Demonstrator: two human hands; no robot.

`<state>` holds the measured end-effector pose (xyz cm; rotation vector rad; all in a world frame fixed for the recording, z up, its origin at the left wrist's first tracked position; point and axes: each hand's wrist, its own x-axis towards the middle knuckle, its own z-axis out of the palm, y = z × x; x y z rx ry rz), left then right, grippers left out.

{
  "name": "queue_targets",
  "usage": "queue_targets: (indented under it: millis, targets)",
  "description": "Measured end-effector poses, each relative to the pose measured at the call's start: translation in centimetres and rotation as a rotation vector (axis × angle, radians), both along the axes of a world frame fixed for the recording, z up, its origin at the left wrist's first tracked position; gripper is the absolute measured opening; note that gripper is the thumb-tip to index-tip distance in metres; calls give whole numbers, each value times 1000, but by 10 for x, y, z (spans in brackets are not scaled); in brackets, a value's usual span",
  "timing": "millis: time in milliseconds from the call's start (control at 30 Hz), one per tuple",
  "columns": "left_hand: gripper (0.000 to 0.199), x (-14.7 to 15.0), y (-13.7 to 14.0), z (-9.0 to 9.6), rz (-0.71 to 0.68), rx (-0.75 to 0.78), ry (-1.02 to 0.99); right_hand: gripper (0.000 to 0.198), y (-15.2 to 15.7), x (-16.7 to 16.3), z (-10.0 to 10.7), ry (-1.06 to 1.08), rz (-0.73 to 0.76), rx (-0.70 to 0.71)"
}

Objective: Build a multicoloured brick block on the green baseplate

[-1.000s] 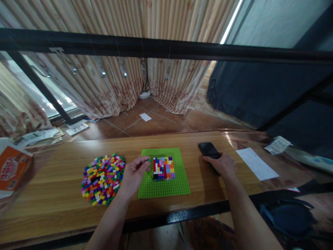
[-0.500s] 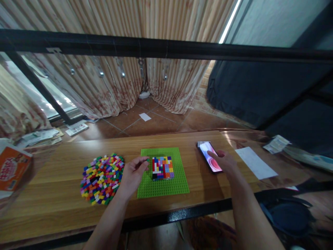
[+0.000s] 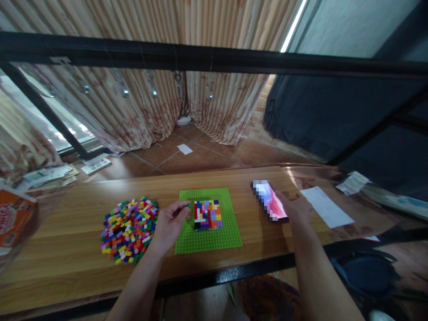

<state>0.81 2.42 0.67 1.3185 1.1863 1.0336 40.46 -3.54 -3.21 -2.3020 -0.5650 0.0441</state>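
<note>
My left hand (image 3: 172, 219) is closed in a pinch at the left edge of the green baseplate (image 3: 230, 238). A small dark green brick (image 3: 189, 205) shows at its fingertips. On the baseplate sits a square block of many-coloured bricks (image 3: 207, 214), just right of those fingers. Behind my left wrist spreads a round heap of loose bricks (image 3: 129, 229). My right hand (image 3: 296, 208) hovers at the right side of a phone (image 3: 270, 200) lying on the table with its screen lit. Motion blurs its fingers, so their pose is unclear.
The wooden table (image 3: 67, 227) has a dark metal front edge. A dark bar (image 3: 214, 58) crosses beyond it, with hooks hanging below. White paper (image 3: 326, 207) lies right of the table. An orange box (image 3: 15, 218) stands at the far left.
My right hand has moved right, off the phone's screen, where its finger was pointing before. My left hand keeps its pinch in the same place. The view has shifted slightly.
</note>
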Motion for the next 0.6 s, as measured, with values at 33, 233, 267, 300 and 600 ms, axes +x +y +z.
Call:
queue_targets:
  millis: [33,233,267,300,600]
  targets:
    - [28,0,0,0,-2,-1,-2,84,2,-4,1,2,-74,57]
    - [21,6,-5,1,-21,-4,-57,61,13,-28,22,-93,-117,486]
    - [19,7,-6,1,-38,6,-59,57,15,-38,28,-107,-58,551]
    - [17,8,-7,1,-55,16,-62,53,16,-52,35,-99,14,618]
    - [17,9,-12,2,-118,39,-160,21,-7,-225,59,196,1086,466]
